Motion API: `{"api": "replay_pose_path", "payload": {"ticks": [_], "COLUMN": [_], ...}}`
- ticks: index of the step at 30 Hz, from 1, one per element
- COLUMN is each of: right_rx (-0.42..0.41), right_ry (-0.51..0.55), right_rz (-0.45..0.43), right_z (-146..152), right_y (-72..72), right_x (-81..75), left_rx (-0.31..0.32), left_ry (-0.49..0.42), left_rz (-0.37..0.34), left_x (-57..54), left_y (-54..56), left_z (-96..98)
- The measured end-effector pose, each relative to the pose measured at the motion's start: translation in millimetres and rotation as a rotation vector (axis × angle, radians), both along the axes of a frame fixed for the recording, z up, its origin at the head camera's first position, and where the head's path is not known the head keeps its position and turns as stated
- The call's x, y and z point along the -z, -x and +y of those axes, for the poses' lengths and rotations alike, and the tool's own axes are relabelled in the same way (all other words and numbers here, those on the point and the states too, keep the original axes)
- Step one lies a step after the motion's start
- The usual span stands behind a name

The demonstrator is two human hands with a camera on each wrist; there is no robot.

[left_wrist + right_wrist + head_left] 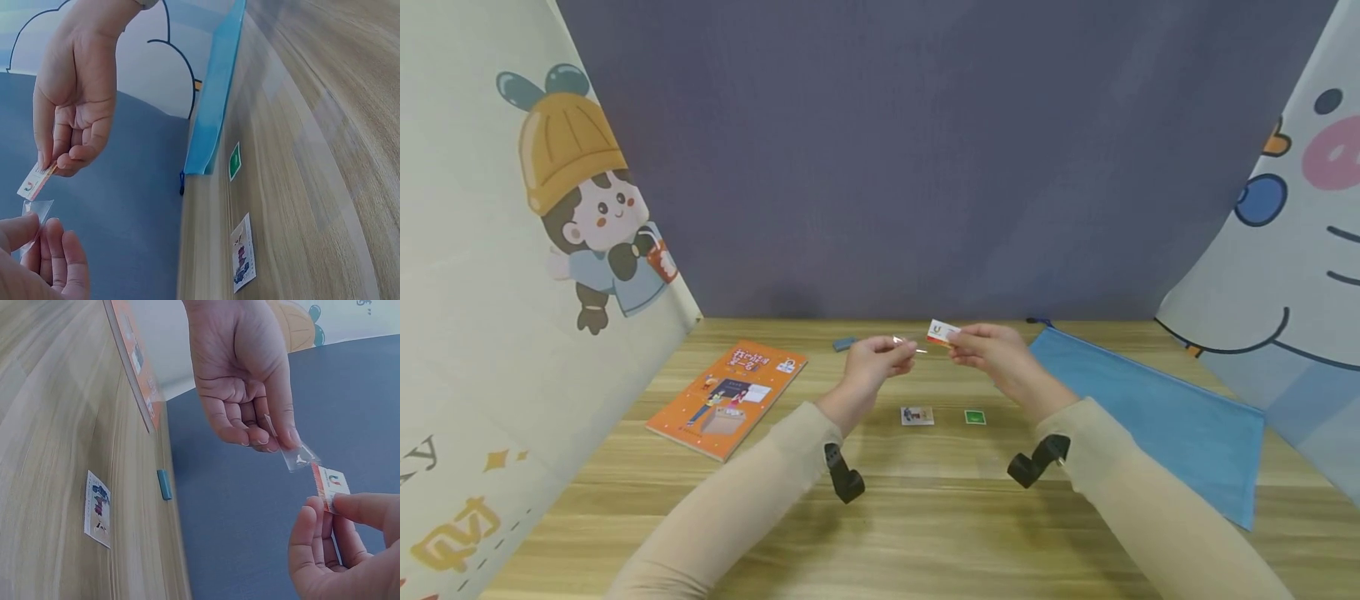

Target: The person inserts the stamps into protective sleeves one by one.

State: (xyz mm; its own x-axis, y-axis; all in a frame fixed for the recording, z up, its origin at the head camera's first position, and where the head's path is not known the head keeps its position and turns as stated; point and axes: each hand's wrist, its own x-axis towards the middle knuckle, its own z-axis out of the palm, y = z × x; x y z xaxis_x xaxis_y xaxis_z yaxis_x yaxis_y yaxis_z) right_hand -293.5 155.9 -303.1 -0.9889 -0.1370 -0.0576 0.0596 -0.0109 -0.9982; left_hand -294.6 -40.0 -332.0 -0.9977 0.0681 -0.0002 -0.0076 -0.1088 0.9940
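My left hand (871, 367) pinches a small clear plastic sleeve (300, 457) between thumb and fingers, raised over the table. In my right hand (1000, 357), thumb and fingertips grip a small white card (940, 332) with a red-orange band and a U-shaped logo. The card's near edge is right at the sleeve's end in both wrist views. Below the hands, a small picture stamp (917, 416) lies flat on the wooden table (925, 533). To its right lies a smaller green stamp (975, 417) with a white border.
An orange book (727, 400) lies at the left of the table. A small blue-grey block (844, 343) sits near the back edge. On the right, a blue fabric pouch (1157, 417) with a dark cord is spread out. Faint transparent sheets (325, 144) lie on the wood.
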Motion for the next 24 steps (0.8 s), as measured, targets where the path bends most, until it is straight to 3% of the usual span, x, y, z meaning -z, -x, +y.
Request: {"api": "replay_pose_path", "payload": {"ticks": [24], "right_rx": [0.029], "right_ry": [-0.010], "right_rz": [0.006], "right_z": [-1.7], "right_y": [1.7], "right_x": [-1.0], "left_rx": [-0.023], "left_ry": [-0.016], "left_rz": [0.007], "left_x": [-1.1], "left_y": [-2.9], "left_z": [3.6]}}
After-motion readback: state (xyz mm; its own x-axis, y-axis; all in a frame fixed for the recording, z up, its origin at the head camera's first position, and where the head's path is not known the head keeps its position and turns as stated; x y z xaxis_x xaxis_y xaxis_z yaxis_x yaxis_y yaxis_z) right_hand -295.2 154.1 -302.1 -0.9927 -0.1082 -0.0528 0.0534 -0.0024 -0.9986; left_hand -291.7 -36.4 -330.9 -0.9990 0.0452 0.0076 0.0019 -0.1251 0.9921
